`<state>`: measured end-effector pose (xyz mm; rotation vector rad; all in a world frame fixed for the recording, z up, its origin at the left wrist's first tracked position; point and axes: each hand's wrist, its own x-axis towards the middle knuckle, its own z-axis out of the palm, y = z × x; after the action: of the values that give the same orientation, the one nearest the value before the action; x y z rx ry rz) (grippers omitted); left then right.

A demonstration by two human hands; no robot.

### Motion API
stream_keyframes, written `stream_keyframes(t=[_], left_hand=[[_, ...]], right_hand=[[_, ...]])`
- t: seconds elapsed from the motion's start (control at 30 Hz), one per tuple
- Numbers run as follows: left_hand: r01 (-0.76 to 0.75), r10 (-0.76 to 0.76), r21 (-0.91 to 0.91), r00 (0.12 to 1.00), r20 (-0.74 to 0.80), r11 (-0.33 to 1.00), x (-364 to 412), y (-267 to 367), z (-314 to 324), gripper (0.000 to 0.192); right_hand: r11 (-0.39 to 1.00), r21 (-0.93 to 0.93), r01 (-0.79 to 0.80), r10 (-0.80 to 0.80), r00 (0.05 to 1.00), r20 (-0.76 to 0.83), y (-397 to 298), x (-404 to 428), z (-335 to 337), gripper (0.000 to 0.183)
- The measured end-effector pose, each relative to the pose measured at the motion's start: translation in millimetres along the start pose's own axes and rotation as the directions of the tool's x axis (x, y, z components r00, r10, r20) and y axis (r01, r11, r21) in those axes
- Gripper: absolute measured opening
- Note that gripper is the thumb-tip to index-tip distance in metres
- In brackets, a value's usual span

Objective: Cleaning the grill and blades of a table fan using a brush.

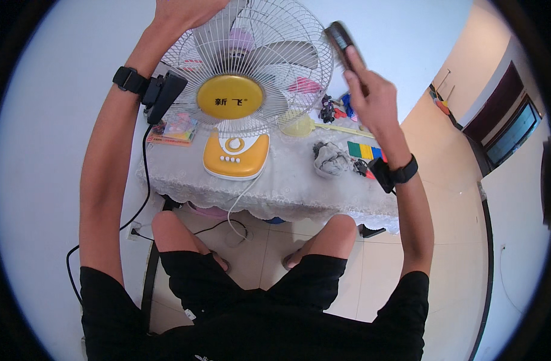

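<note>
A table fan with a white wire guard (298, 49) and a yellow centre cap (230, 96) stands on the table before me. My left hand (189, 11) is at the guard's upper left rim; its fingers are cut off by the picture's top edge, so its grip cannot be told. In my right hand (373, 94) is a dark-handled brush (345, 45), slightly blurred, with its bristles towards the guard's right rim. Below the guard is the fan's orange and white base (237, 160), with a knob and several white buttons. Grey blades show behind the wires.
The table's lace cloth (289, 180) carries a crumpled grey cloth (331, 159), a pale yellow fly swatter (298, 125), a coloured striped piece (366, 150), small toys (327, 110) and booklets (174, 131). A white cord (232, 207) hangs from the table front. Wall at left.
</note>
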<state>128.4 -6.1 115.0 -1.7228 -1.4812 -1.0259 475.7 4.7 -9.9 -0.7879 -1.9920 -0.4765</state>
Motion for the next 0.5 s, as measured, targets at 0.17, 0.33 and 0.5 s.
stream_keyframes(t=[0.17, 0.33, 0.5], left_hand=[[0.025, -0.025, -0.003, 1.000, 0.009, 1.000, -1, -1, 0, 0.050], [0.003, -0.003, 0.014, 1.000, -0.008, 1.000, -1, 0, 2, 0.051], [0.040, -0.040, 0.020, 0.999, 0.001, 0.999, -1, 5, -2, 0.051]], right_hand=[[1.000, 0.011, -0.026, 0.026, 0.999, 0.048, -7, -5, 0, 0.046], [0.996, 0.073, -0.058, 0.053, 0.996, 0.068, -4, 0, -1, 0.047], [0.994, 0.099, -0.046, 0.036, 0.993, 0.109, -14, -12, 3, 0.048]])
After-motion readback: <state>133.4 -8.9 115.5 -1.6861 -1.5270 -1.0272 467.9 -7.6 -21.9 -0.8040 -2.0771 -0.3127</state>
